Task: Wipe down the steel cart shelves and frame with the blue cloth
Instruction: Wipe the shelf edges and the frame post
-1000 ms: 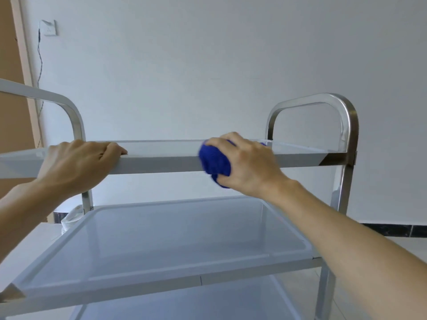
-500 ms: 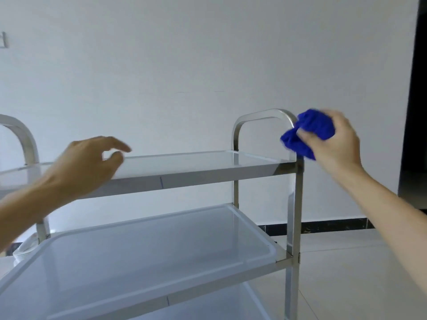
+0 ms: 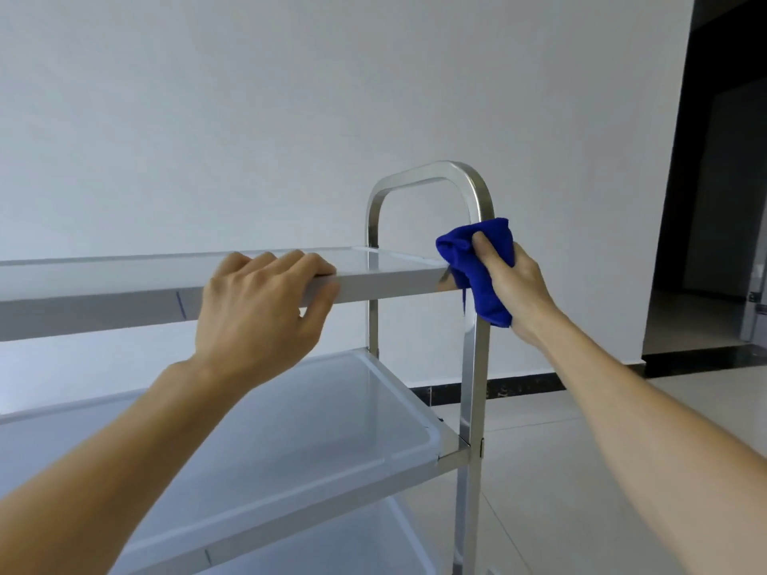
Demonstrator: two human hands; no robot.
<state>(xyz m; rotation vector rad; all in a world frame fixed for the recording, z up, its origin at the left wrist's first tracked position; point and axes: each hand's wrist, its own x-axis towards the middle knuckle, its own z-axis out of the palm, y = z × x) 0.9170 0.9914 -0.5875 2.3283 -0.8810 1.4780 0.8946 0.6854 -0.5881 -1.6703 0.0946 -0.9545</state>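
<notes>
The steel cart fills the lower left, with a top shelf (image 3: 386, 280), a middle shelf (image 3: 290, 441) and part of a bottom shelf below. Its looped frame handle (image 3: 431, 172) rises at the right end. My right hand (image 3: 519, 288) is closed around the bunched blue cloth (image 3: 481, 276), pressing it against the near upright post (image 3: 473, 388) where the top shelf joins the frame. My left hand (image 3: 261, 309) grips the front rim of the top shelf, fingers over the edge and thumb beneath.
A white wall stands right behind the cart, with a dark skirting strip (image 3: 519, 388) along its base. A dark doorway (image 3: 722, 180) opens at the right. Pale floor tiles (image 3: 602, 471) spread to the right of the cart.
My right hand slid the cloth from the handle's top corner down to the post at top-shelf level. My left hand, lifted and open half a second ago, now grips the shelf rim further right.
</notes>
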